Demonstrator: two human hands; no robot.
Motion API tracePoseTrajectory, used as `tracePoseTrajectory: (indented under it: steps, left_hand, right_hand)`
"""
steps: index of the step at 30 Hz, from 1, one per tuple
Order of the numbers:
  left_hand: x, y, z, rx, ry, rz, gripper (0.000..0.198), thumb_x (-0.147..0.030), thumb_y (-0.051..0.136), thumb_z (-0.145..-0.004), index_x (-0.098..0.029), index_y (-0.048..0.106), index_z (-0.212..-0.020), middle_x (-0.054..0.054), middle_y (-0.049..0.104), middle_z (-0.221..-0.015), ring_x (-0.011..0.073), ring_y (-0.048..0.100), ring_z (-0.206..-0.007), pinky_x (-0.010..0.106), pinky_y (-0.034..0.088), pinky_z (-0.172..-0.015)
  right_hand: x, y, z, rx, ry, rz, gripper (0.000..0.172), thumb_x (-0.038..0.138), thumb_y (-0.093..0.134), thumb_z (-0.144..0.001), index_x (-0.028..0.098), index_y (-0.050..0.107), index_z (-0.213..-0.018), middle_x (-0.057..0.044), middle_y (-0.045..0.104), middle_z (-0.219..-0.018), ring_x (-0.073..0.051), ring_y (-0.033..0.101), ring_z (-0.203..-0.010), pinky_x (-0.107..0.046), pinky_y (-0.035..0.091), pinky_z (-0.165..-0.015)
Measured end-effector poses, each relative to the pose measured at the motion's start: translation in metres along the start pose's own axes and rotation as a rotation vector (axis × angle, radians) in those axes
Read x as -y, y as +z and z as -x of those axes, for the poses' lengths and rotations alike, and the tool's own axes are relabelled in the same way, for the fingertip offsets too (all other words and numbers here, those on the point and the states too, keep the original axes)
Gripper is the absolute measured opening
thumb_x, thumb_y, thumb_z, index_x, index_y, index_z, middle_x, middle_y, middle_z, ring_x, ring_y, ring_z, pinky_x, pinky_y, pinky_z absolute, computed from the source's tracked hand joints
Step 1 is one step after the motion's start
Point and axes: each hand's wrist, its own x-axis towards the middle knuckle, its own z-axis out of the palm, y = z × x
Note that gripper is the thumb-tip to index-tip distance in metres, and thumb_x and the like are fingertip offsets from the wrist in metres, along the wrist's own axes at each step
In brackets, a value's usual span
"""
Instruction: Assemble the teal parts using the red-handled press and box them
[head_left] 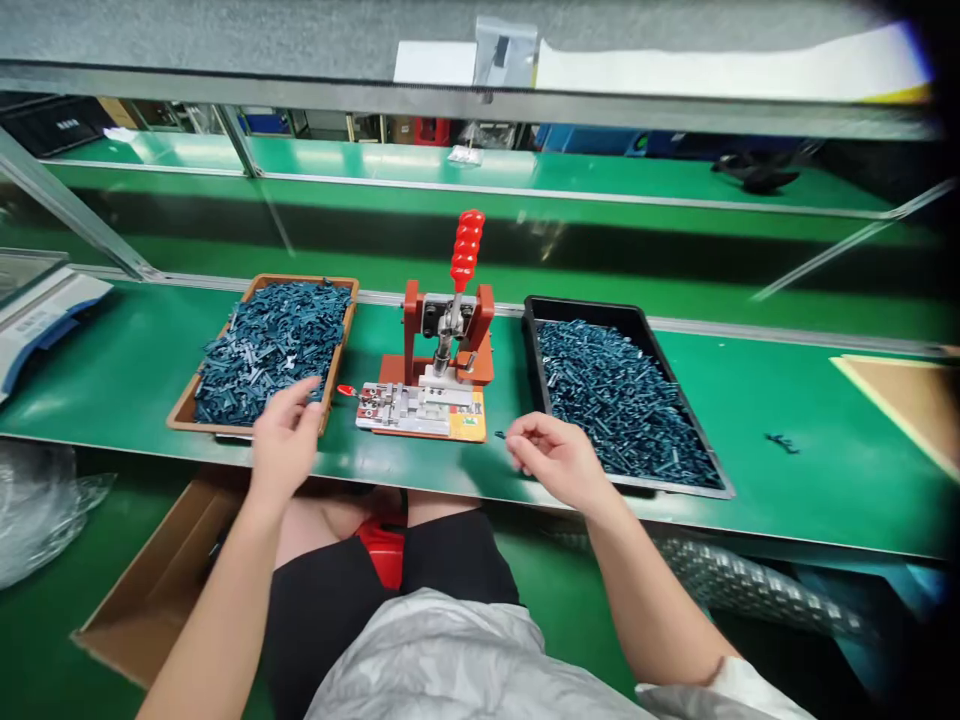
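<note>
My left hand (286, 432) is over the front right corner of an orange-brown tray (180, 412), its thumb and forefinger apart and nothing visible between them. That tray is heaped with small dark blue plastic parts (274, 345). My right hand (559, 460) is curled at the near left edge of a black tray (534, 345), which is full of similar dark blue pieces (622, 400). A small dark part (500, 434) pokes out from the right fingertips. Between the trays stands a toggle press (448, 335) with its red handle (467, 250) upright and a metal fixture (405, 405) at its front.
A few loose dark parts (782, 442) lie on the green bench (735, 400) right of the black tray. A yellow-edged board (907, 400) is at the far right. Across the back runs a metal shelf rail (480, 92). Below the bench at left is an open cardboard box (150, 580).
</note>
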Motion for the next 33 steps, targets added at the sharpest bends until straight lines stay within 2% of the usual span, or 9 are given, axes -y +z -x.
tracePoseTrajectory:
  steps: [1, 3, 6, 9, 16, 20, 24, 27, 33]
  left_hand:
    - [-0.008, 0.009, 0.006, 0.084, -0.007, 0.022, 0.043, -0.040, 0.061, -0.086, -0.019, 0.070, -0.123, 0.007, 0.069, -0.101, 0.0169, 0.064, -0.078, 0.032, 0.057, -0.076]
    - [-0.020, 0.029, 0.016, 0.235, -0.047, 0.064, 0.039, -0.035, 0.061, -0.084, -0.019, 0.072, -0.119, 0.008, 0.070, -0.102, 0.0164, 0.066, -0.076, 0.031, 0.057, -0.073]
    - [-0.027, 0.054, 0.018, 0.399, -0.122, 0.096, 0.037, -0.029, 0.063, -0.080, -0.017, 0.072, -0.114, 0.008, 0.071, -0.096, 0.0166, 0.067, -0.073, 0.029, 0.056, -0.069]
    - [-0.029, 0.070, 0.011, 0.495, -0.071, 0.008, 0.022, -0.026, 0.063, -0.082, -0.019, 0.072, -0.101, 0.006, 0.072, -0.090, 0.0182, 0.068, -0.080, 0.030, 0.057, -0.075]
    - [-0.042, 0.101, -0.013, 0.565, 0.226, -0.399, 0.019, -0.020, 0.062, -0.088, -0.019, 0.076, -0.102, 0.007, 0.075, -0.090, 0.0278, 0.065, -0.099, 0.042, 0.052, -0.092]
    - [-0.037, 0.117, -0.018, 0.587, 0.339, -0.491, 0.015, -0.017, 0.062, -0.085, -0.017, 0.076, -0.088, 0.011, 0.072, -0.113, 0.0308, 0.059, -0.113, 0.047, 0.048, -0.101]
    - [-0.034, 0.124, -0.014, 0.610, 0.368, -0.547, 0.017, -0.019, 0.059, -0.088, -0.017, 0.075, -0.094, 0.012, 0.070, -0.115, 0.0314, 0.058, -0.116, 0.048, 0.045, -0.107]
    - [-0.038, 0.126, -0.012, 0.624, 0.359, -0.625, 0.020, -0.018, 0.056, -0.088, -0.015, 0.075, -0.094, 0.014, 0.070, -0.111, 0.0327, 0.059, -0.115, 0.048, 0.045, -0.106]
    - [-0.049, 0.129, -0.020, 0.656, 0.314, -0.714, 0.023, -0.022, 0.059, -0.086, -0.016, 0.077, -0.098, 0.013, 0.073, -0.105, 0.0324, 0.063, -0.109, 0.044, 0.049, -0.102]
  right_hand:
    - [-0.001, 0.012, 0.000, 0.055, -0.041, 0.007, 0.031, 0.051, 0.065, -0.094, 0.020, 0.069, -0.093, -0.002, 0.066, -0.070, -0.016, 0.061, -0.057, -0.027, 0.051, -0.051]
    - [-0.009, 0.033, -0.002, 0.062, -0.122, 0.019, 0.030, 0.048, 0.058, -0.098, 0.021, 0.071, -0.097, -0.004, 0.068, -0.078, -0.016, 0.064, -0.062, -0.028, 0.054, -0.056]
    - [-0.032, 0.054, -0.011, -0.050, -0.153, -0.025, 0.030, 0.048, 0.060, -0.097, 0.021, 0.071, -0.090, -0.005, 0.067, -0.078, -0.017, 0.064, -0.062, -0.029, 0.054, -0.055]
    - [-0.052, 0.065, -0.019, -0.125, -0.105, -0.101, 0.031, 0.051, 0.065, -0.093, 0.020, 0.069, -0.090, -0.004, 0.067, -0.076, -0.016, 0.064, -0.060, -0.030, 0.055, -0.055]
    - [-0.059, 0.070, -0.023, -0.186, -0.040, -0.212, 0.035, 0.055, 0.063, -0.094, 0.021, 0.064, -0.103, -0.006, 0.074, -0.085, -0.018, 0.070, -0.066, -0.033, 0.061, -0.063]
    - [-0.060, 0.070, -0.022, -0.206, -0.071, -0.105, 0.032, 0.052, 0.058, -0.098, 0.021, 0.068, -0.096, -0.007, 0.073, -0.091, -0.016, 0.068, -0.062, -0.031, 0.058, -0.059]
    - [-0.063, 0.072, -0.023, -0.218, -0.033, -0.143, 0.032, 0.051, 0.062, -0.095, 0.020, 0.068, -0.102, -0.004, 0.072, -0.077, -0.017, 0.067, -0.058, -0.031, 0.059, -0.060]
    - [-0.063, 0.073, -0.024, -0.222, -0.010, -0.170, 0.034, 0.050, 0.064, -0.094, 0.019, 0.068, -0.107, -0.006, 0.075, -0.081, -0.019, 0.071, -0.064, -0.033, 0.061, -0.063]
    - [-0.061, 0.073, -0.024, -0.218, -0.049, -0.082, 0.025, 0.045, 0.063, -0.095, 0.021, 0.069, -0.094, -0.004, 0.073, -0.079, -0.016, 0.066, -0.055, -0.030, 0.058, -0.056]
